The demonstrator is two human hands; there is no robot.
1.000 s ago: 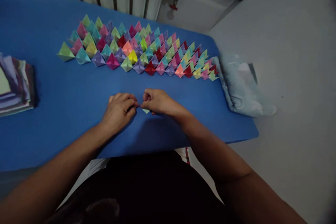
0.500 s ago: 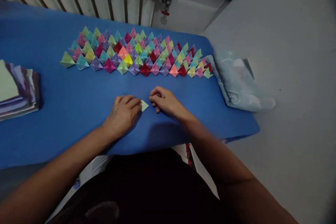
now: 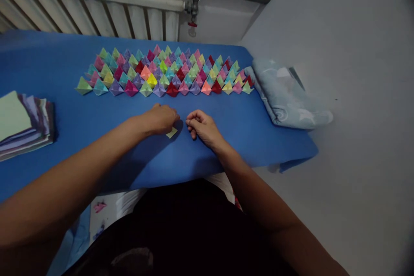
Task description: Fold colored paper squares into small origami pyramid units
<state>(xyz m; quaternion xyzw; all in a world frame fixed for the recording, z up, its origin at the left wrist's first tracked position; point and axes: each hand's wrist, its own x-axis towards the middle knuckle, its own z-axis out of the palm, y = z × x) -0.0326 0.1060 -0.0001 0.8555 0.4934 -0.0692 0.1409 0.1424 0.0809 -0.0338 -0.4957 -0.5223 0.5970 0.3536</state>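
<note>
A small pale green folded paper (image 3: 171, 133) lies on the blue tabletop (image 3: 226, 138), just under the fingers of my left hand (image 3: 161, 118). That hand is over its upper edge, and its fingertips are hidden or blurred, so its grip cannot be made out. My right hand (image 3: 202, 127) is raised a little to the right of the paper, apart from it, with thumb and fingers curled together; anything between them is too small to see. Beyond both hands, rows of colourful folded paper boats (image 3: 161, 73) stand close together.
A stack of coloured paper sheets (image 3: 27, 123) lies at the left. A folded grey-blue cloth (image 3: 281, 95) rests on the right end of the table against the wall. Behind the table are a white radiator (image 3: 93, 15) and a pipe with a red valve (image 3: 192, 24).
My left hand has turned and shifted up and to the right, showing more of the paper's lower part. My right hand stays curled. The whole view has shifted slightly.
</note>
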